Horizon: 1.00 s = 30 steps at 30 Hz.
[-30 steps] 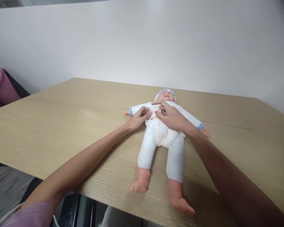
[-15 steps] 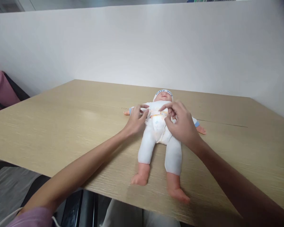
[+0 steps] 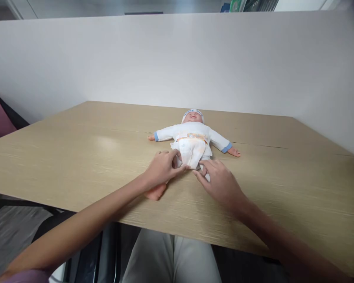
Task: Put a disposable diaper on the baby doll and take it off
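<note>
A baby doll (image 3: 194, 126) in a white top with blue cuffs and a lettered cap lies on its back on the table, head away from me. Around its hips sits a white diaper (image 3: 191, 151) with an orange-patterned waistband. My left hand (image 3: 164, 167) has its fingers bent at the diaper's lower left edge, gripping it near the crotch. At the lower right edge, my right hand (image 3: 220, 181) holds the diaper between thumb and fingers. One doll foot (image 3: 156, 192) shows below my left wrist; my right hand hides the other leg.
The wooden table (image 3: 76, 165) has a thin seam across it. Behind it stands a white partition (image 3: 165, 59). A pink cloth (image 3: 0, 116) over something black is at the far left. My lap (image 3: 172, 255) is below the table's front edge.
Both hands have moved from the diaper's waistband down to its lower edges by the legs. The doll's waistband and arms are now uncovered. The view has shifted slightly.
</note>
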Tool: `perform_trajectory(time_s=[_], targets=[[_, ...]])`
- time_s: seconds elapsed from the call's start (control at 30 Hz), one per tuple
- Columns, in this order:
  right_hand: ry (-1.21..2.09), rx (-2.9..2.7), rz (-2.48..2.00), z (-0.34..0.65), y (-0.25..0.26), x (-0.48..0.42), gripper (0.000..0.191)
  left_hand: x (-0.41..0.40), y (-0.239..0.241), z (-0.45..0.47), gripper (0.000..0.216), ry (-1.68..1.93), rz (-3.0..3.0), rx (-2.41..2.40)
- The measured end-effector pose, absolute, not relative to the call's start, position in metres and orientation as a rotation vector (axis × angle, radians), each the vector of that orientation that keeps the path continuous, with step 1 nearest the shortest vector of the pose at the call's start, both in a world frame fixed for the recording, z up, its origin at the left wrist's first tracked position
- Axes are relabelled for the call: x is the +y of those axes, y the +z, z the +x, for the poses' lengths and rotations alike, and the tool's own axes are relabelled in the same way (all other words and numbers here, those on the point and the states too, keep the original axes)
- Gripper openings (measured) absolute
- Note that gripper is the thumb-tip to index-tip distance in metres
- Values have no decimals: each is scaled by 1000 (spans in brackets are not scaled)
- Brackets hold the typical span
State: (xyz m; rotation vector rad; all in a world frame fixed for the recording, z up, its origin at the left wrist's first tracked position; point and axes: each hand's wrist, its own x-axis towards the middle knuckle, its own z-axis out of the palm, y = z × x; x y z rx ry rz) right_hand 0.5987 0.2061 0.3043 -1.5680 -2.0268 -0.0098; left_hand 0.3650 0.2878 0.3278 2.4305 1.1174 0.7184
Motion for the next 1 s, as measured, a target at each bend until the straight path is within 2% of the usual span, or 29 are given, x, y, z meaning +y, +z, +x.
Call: perform_trajectory(time_s=[0.17, 0.27, 0.4, 0.53, 0.67, 0.83, 1.0], targets=[[-86, -1988, -1643, 585, 299, 215, 25, 293, 325, 377, 39, 760, 2366, 1148], [-67, -1958, -1626, 585, 296, 216, 22, 294, 322, 376, 41, 750, 2347, 1117], [-57, -1929, -1583, 585, 295, 214, 12, 295, 319, 372, 29, 859, 2334, 974], [-34, -1920, -1558, 583, 294, 216, 11, 297, 321, 372, 24, 849, 2296, 888], [150, -1763, -1595, 583, 294, 222, 16, 300, 321, 373, 33, 833, 2190, 954], [445, -1447, -1574, 588, 301, 220, 36, 305, 313, 372, 37, 907, 1888, 910], [441, -1343, -1669, 594, 305, 211, 43, 304, 302, 370, 56, 1019, 1617, 973]])
